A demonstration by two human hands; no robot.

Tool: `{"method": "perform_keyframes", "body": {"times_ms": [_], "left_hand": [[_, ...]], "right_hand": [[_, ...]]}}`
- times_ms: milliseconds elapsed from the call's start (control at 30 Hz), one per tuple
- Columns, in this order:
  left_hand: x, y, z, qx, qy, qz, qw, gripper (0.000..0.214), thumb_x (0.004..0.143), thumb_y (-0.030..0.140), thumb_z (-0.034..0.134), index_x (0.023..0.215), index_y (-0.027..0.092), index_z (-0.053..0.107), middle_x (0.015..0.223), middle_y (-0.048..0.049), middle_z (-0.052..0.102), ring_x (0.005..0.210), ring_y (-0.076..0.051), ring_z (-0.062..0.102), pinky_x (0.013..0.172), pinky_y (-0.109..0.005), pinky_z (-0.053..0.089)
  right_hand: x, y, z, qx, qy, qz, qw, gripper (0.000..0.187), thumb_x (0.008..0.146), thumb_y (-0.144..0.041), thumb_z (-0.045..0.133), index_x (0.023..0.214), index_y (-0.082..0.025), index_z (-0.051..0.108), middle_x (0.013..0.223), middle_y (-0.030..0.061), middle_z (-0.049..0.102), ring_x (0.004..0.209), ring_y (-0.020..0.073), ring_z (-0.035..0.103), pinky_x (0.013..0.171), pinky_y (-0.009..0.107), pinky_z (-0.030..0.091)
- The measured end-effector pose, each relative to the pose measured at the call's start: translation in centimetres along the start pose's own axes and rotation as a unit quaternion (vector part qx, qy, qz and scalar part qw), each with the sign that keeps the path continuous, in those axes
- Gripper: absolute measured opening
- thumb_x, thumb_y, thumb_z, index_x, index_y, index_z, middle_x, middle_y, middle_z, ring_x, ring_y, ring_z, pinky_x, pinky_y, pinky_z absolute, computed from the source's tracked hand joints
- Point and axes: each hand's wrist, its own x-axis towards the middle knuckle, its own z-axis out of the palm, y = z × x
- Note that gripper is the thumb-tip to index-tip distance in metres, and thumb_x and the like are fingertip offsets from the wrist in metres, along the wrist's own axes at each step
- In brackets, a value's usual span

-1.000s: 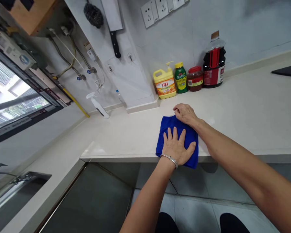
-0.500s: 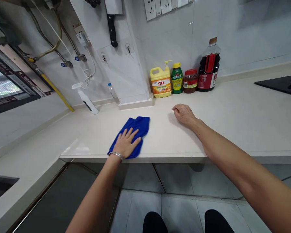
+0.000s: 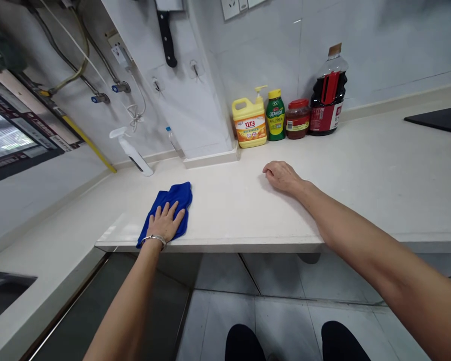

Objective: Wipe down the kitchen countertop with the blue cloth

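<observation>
Presses the blue cloth [image 3: 179,192] flat under the left hand [image 3: 163,225] with spread fingers, farther left than half a second ago, one corner at the counter's front edge [image 3: 225,247]. Keeps the right hand [image 3: 282,177] curled near the yellow jug [image 3: 249,124], with counter [image 3: 221,205] between both hands.

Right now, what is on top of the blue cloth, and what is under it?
The left hand lies on the blue cloth, fingers spread. The pale countertop shows around the cloth; whatever lies directly beneath is covered and cannot be seen.
</observation>
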Motion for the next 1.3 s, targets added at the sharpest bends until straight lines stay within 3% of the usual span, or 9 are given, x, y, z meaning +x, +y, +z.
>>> {"method": "perform_keyframes", "body": {"times_ms": [100, 233, 500, 733, 967, 1133, 1300], "left_hand": [[-1.2, 1.2, -0.3, -0.001, -0.011, -0.016, 1.0, 0.07, 0.1, 0.059, 0.014, 0.157, 0.026, 0.038, 0.166, -0.0133, 0.029, 0.154, -0.04, 0.021, 0.117, -0.066, 0.029], [-2.9, 4.5, -0.8, 0.004, -0.03, -0.054, 0.998, 0.077, 0.099, 0.062, 0.017, 0.162, 0.018, 0.025, 0.167, -0.0185, 0.02, 0.154, -0.045, 0.016, 0.12, -0.063, 0.025], [-6.3, 14.6, -2.3, 0.014, -0.011, 0.007, 1.0, 0.077, 0.1, 0.063, 0.022, 0.162, 0.018, 0.022, 0.167, -0.0183, 0.02, 0.155, -0.042, 0.014, 0.124, -0.058, 0.021], [-7.2, 23.1, -3.4, -0.022, -0.011, 0.077, 0.997, 0.079, 0.099, 0.065, 0.021, 0.162, 0.017, 0.022, 0.167, -0.0197, 0.018, 0.155, -0.043, 0.009, 0.125, -0.061, 0.017], [-5.7, 29.4, -4.2, -0.06, -0.01, 0.151, 0.987, 0.082, 0.098, 0.063, 0.022, 0.161, 0.01, 0.022, 0.169, -0.0205, 0.011, 0.154, -0.047, 0.006, 0.124, -0.066, 0.013], [-2.5, 31.1, -4.7, -0.043, -0.028, 0.205, 0.977, 0.077, 0.098, 0.055, 0.031, 0.163, 0.014, 0.018, 0.17, -0.0152, 0.013, 0.156, -0.043, 0.003, 0.124, -0.067, 0.01], [0.9, 32.0, -4.4, -0.045, -0.036, 0.232, 0.971, 0.078, 0.098, 0.057, 0.034, 0.164, 0.019, 0.015, 0.171, -0.0103, 0.009, 0.156, -0.04, 0.003, 0.126, -0.065, 0.006]], "right_hand": [[-0.2, -0.7, -0.2, -0.002, -0.011, -0.006, 1.0, 0.034, 0.093, -0.014, 0.045, 0.114, -0.014, 0.072, 0.121, 0.013, 0.072, 0.112, 0.0248, 0.065, 0.098, 0.033, 0.046], [-0.7, -2.1, -0.8, 0.006, -0.028, -0.019, 0.999, 0.033, 0.094, -0.014, 0.046, 0.115, -0.014, 0.071, 0.124, 0.0129, 0.071, 0.113, 0.0258, 0.065, 0.094, 0.033, 0.047], [-1.6, -4.8, -2.4, 0.013, -0.024, -0.048, 0.998, 0.032, 0.096, -0.014, 0.046, 0.116, -0.014, 0.071, 0.125, 0.0143, 0.069, 0.113, 0.027, 0.065, 0.094, 0.034, 0.047], [-1.8, -5.8, -3.1, 0.013, -0.021, -0.041, 0.999, 0.036, 0.095, -0.014, 0.043, 0.119, -0.014, 0.07, 0.127, 0.0153, 0.069, 0.114, 0.0286, 0.066, 0.093, 0.036, 0.051], [-1.7, -5.3, -3.4, -0.006, -0.054, -0.014, 0.998, 0.03, 0.094, -0.015, 0.049, 0.111, -0.014, 0.073, 0.117, 0.0166, 0.073, 0.108, 0.0273, 0.069, 0.09, 0.033, 0.053], [-1.2, -4.2, -3.1, -0.008, -0.061, -0.003, 0.998, 0.025, 0.093, -0.023, 0.058, 0.109, -0.013, 0.074, 0.11, 0.0192, 0.074, 0.107, 0.0285, 0.07, 0.094, 0.035, 0.052], [-1.1, -3.4, -2.5, -0.017, -0.052, 0.019, 0.998, 0.029, 0.099, -0.026, 0.05, 0.118, -0.017, 0.07, 0.118, 0.0178, 0.072, 0.112, 0.0276, 0.068, 0.096, 0.037, 0.052]]}}
